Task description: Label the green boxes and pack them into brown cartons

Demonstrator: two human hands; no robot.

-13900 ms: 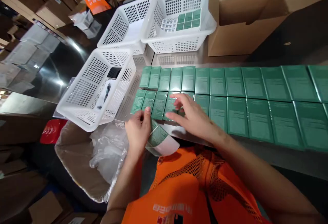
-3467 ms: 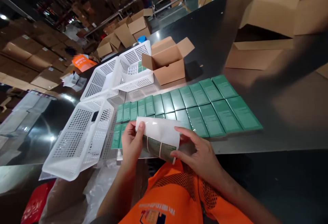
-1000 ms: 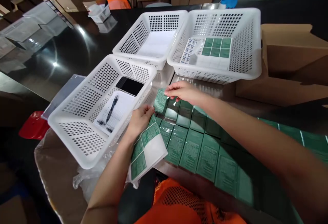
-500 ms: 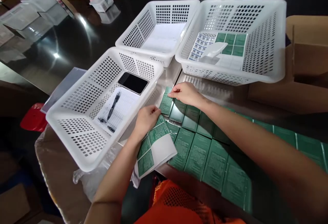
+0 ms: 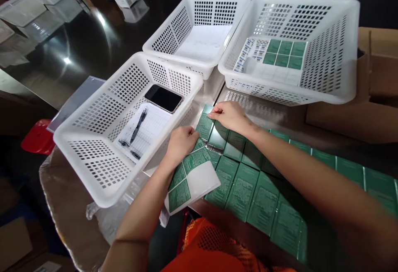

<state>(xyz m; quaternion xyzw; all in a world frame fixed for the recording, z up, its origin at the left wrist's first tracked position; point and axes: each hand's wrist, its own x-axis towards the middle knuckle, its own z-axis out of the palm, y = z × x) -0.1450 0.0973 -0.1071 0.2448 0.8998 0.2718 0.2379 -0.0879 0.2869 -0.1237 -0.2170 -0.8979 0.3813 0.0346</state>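
Green boxes [image 5: 242,189] partly behind forearm

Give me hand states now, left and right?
Left hand: closed on the label sheet, held at its top edge.
Right hand: fingertips pinched on a green label over the end green box; whether it grips cannot be told.

Three baskets [image 5: 199,23] stand behind the rows of boxes [image 5: 242,189] on the tabletop [image 5: 77,52]. The left basket [image 5: 102,139] holds a phone [image 5: 163,98] and a pen [image 5: 138,125].
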